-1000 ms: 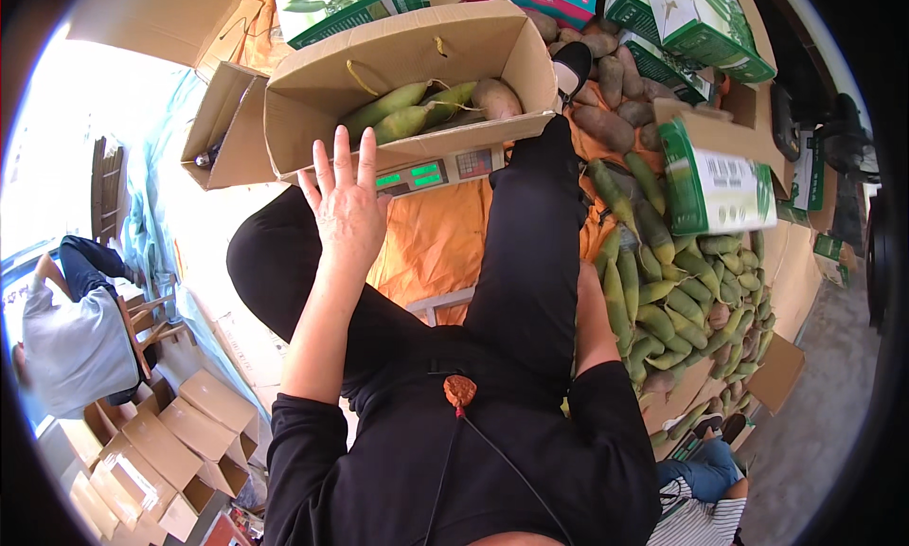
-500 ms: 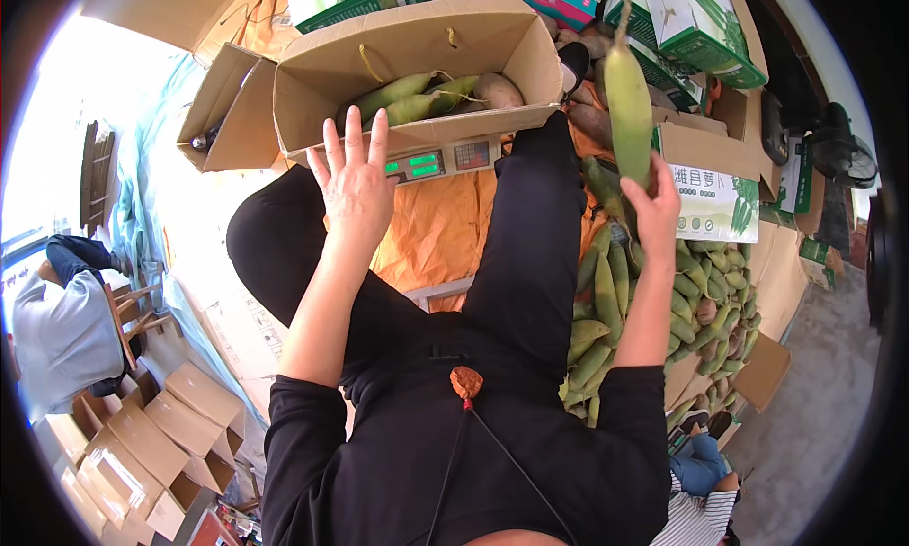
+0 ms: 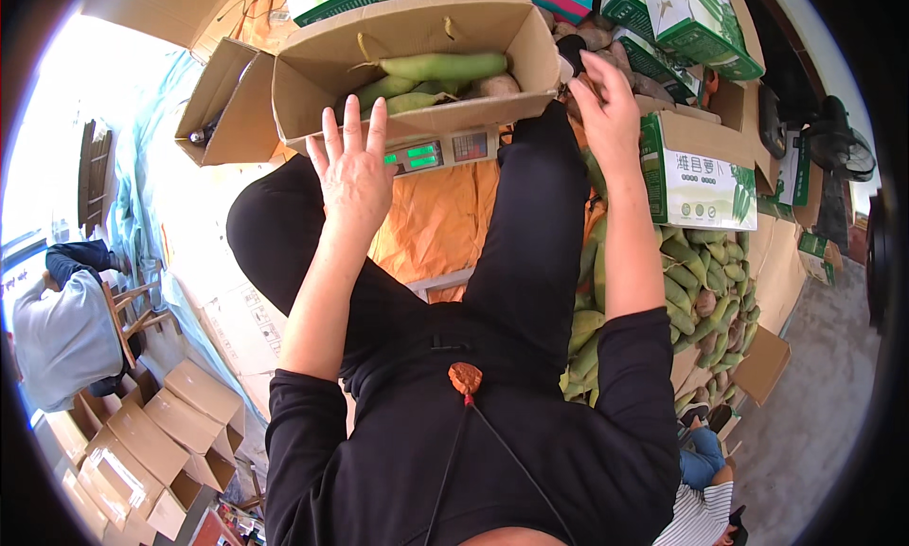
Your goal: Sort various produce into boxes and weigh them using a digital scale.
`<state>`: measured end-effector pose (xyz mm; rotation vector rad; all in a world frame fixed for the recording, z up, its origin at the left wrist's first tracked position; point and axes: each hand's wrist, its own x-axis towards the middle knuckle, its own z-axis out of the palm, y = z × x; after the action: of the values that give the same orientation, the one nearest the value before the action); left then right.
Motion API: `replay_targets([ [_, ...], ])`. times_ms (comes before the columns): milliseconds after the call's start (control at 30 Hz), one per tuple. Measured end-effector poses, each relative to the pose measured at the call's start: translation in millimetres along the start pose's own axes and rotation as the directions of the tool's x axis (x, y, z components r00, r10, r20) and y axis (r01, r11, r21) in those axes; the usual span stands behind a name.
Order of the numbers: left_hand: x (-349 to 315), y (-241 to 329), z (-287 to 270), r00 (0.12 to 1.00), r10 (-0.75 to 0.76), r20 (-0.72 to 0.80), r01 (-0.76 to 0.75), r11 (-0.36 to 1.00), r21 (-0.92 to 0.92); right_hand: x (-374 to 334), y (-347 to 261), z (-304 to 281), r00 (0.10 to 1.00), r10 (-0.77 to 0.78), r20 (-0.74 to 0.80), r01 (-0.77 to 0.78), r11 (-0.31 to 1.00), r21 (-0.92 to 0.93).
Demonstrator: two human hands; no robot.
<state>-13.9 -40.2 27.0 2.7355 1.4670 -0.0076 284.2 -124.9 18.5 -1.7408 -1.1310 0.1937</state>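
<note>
An open cardboard box (image 3: 322,77) stands in front of me on a scale (image 3: 472,148) with a lit green display. A long green radish (image 3: 445,67) lies across the top inside it, over other green radishes (image 3: 409,102) and a brownish-pink root (image 3: 499,86). My left hand (image 3: 355,179) is open at the box's near wall, fingers spread with the tips by its top edge. Just past the box's right end, my right hand (image 3: 611,112) is open and empty, thumb and fingers apart.
A large heap of green radishes (image 3: 696,290) lies to my right, beside a printed white-and-green carton (image 3: 705,186). More brownish roots (image 3: 606,53) lie beyond my right hand. A smaller open box (image 3: 227,106) adjoins the box's left end. Two other people sit at the left and lower right.
The radish that my right hand held up has left it, and a long radish now lies on top in the box. My right hand has moved up and left; the left hand barely moved.
</note>
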Motion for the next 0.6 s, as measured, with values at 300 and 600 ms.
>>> replay_targets([
  [300,1.7,-4.9,-6.8,0.999,0.021,-0.033,-0.027,0.983,-0.181,-204.7,154.6,-52.9,0.816,0.577,0.032,-0.561,0.804,-0.199],
  [600,0.0,-27.5,-12.2,0.988,-0.101,-0.116,0.060,0.947,-0.315,-348.1,207.6,-45.2,0.234,0.924,0.302,-0.717,-0.046,0.696],
])
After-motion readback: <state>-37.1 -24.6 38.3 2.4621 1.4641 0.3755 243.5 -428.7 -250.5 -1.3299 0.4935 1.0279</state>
